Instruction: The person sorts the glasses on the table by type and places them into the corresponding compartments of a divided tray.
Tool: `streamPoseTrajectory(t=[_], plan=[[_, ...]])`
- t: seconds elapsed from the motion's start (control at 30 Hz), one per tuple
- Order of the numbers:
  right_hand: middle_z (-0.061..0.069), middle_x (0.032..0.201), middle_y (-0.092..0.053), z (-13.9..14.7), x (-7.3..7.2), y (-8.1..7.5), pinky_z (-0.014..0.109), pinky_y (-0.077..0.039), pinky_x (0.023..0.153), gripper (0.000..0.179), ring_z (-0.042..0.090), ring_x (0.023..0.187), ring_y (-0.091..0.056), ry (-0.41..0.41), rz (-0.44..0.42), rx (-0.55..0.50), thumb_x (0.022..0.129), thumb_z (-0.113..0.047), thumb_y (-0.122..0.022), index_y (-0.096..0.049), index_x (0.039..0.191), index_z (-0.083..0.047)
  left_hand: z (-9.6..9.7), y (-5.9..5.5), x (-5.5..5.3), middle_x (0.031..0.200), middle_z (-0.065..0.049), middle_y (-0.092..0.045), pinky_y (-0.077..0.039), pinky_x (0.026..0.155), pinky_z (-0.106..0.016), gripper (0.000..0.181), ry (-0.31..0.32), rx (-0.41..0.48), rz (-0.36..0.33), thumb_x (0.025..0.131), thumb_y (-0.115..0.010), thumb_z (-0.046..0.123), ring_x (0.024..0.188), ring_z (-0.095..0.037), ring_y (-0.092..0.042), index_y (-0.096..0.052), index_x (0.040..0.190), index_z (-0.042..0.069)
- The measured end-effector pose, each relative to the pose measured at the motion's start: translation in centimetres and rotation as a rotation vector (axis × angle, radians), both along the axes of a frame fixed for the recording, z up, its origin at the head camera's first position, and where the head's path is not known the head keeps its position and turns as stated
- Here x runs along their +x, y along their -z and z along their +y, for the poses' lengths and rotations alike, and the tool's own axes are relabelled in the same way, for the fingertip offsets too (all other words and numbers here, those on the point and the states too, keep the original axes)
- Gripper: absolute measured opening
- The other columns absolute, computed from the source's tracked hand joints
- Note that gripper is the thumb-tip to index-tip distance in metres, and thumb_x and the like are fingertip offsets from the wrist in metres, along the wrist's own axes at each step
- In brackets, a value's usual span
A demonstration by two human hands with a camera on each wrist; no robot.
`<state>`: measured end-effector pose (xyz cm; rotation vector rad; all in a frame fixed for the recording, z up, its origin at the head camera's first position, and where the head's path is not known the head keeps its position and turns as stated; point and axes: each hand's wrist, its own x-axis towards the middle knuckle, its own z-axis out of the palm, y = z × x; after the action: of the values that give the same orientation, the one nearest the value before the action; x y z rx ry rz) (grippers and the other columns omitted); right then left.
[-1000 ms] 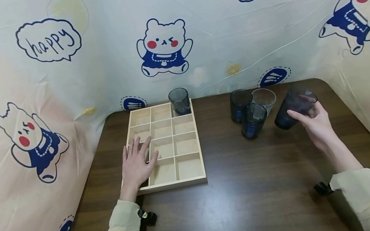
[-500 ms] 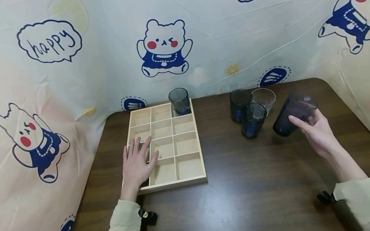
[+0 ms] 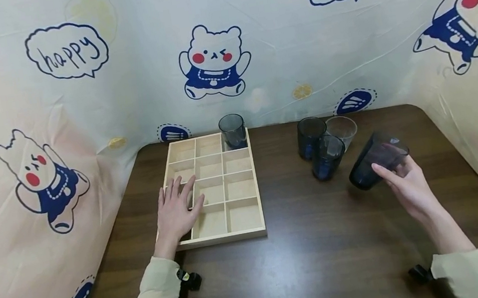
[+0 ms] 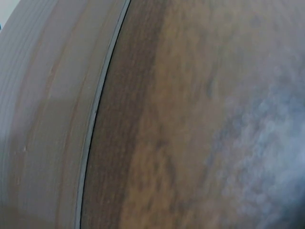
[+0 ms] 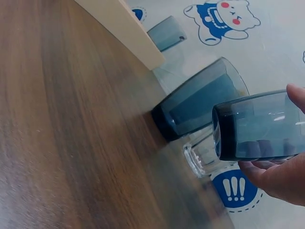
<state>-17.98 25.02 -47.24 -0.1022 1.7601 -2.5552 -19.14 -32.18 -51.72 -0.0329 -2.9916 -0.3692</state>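
My right hand (image 3: 407, 187) grips a dark blue-grey glass tumbler (image 3: 374, 164), tilted with its base toward the left, close over the table. In the right wrist view, thumb and fingers wrap round the held tumbler (image 5: 257, 126). My left hand (image 3: 176, 210) rests with spread fingers on the left side of a pale wooden compartment box (image 3: 221, 239). One dark tumbler (image 3: 233, 132) stands in its back right compartment. Left of the held tumbler are two more dark tumblers, one behind (image 3: 310, 142) and one nearer (image 3: 328, 160), with a clear glass (image 3: 345, 127) behind.
The brown wooden table (image 3: 317, 259) carries everything. A printed curtain (image 3: 270, 44) with cartoon bears hangs along its back and sides. In the left wrist view, the box's side wall (image 4: 47, 119) lies beside the tabletop (image 4: 167, 143).
My right hand has drawn the held tumbler nearer to me and slightly left. My left hand stays in place on the box.
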Motion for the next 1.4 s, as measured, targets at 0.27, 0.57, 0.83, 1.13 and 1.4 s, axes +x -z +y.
streamPoseTrajectory(t=[0.27, 0.57, 0.83, 1.13, 1.4], plan=[[-0.011, 0.137, -0.072, -1.0, 1.0, -0.1, 0.013, -0.058, 0.101, 0.055, 0.000, 0.123, -0.069, -0.029, 0.061, 0.023, 0.106, 0.010, -0.058, -0.051, 0.151, -0.019, 0.2, 0.2, -0.1, 0.179, -0.021, -0.031, -0.008, 0.139, -0.068, 0.073, 0.008, 0.007, 0.005, 0.107, -0.055, 0.060, 0.170, -0.046, -0.019, -0.043, 0.170, 0.026], [-0.009, 0.141, -0.069, -3.3, 1.2, -1.2, 0.014, -0.057, 0.103, 0.056, 0.001, 0.126, -0.069, -0.057, 0.093, 0.085, 0.105, 0.009, -0.060, -0.052, 0.153, -0.019, 0.2, 0.2, -0.1, 0.179, -0.021, -0.032, -0.009, 0.138, -0.068, 0.072, 0.006, 0.009, 0.014, 0.106, -0.055, 0.060, 0.170, -0.046, -0.020, -0.044, 0.169, 0.026], [-0.008, 0.141, -0.067, -6.5, 1.1, -2.0, 0.015, -0.057, 0.103, 0.060, 0.003, 0.126, -0.068, -0.056, 0.103, 0.135, 0.103, 0.010, -0.064, -0.049, 0.157, -0.014, 0.2, -0.1, 0.0, 0.179, -0.023, -0.031, -0.009, 0.138, -0.069, 0.072, 0.009, 0.011, 0.003, 0.107, -0.055, 0.059, 0.170, -0.047, -0.019, -0.043, 0.170, 0.025], [-0.014, 0.137, -0.072, -10.8, 0.6, -2.7, 0.018, -0.059, 0.104, 0.066, 0.003, 0.125, -0.071, -0.104, 0.113, 0.168, 0.100, 0.011, -0.068, -0.047, 0.161, -0.008, 0.0, -0.2, 0.2, 0.178, -0.024, -0.032, -0.009, 0.138, -0.070, 0.072, 0.004, 0.005, 0.006, 0.107, -0.057, 0.057, 0.170, -0.048, -0.019, -0.043, 0.169, 0.023], [-0.009, 0.145, -0.065, -13.6, -0.7, -2.5, 0.018, -0.057, 0.107, 0.068, 0.003, 0.128, -0.068, -0.162, 0.069, 0.227, 0.102, 0.003, -0.070, -0.045, 0.164, -0.013, 0.1, -0.1, 0.1, 0.178, -0.024, -0.032, -0.009, 0.138, -0.069, 0.072, 0.008, 0.005, 0.005, 0.107, -0.055, 0.058, 0.170, -0.047, -0.019, -0.043, 0.169, 0.023]])
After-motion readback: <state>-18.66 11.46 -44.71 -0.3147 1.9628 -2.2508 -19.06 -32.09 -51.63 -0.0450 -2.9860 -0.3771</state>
